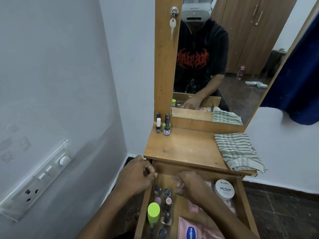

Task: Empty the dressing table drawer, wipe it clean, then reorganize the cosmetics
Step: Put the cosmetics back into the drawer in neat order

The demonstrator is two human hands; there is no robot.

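Drawer [245, 207] is open. Left hand [136, 176] is at its back-left corner, right hand [188, 184] mid-drawer near the back. Both have curled fingers, can't tell if they hold anything. In the drawer: nail polish bottles [167, 200] and lime-capped bottle [153, 210] on the left, white jar [224, 188] back right, pink pouch [203, 228] at front. Tabletop [186, 147]: striped cloth [240, 150] right, four small bottles [163, 125] back-left.

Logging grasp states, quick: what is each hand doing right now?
Left hand: fingers curled round a small dark thing.
Right hand: fingers curled inside the drawer; whether it holds anything cannot be told.
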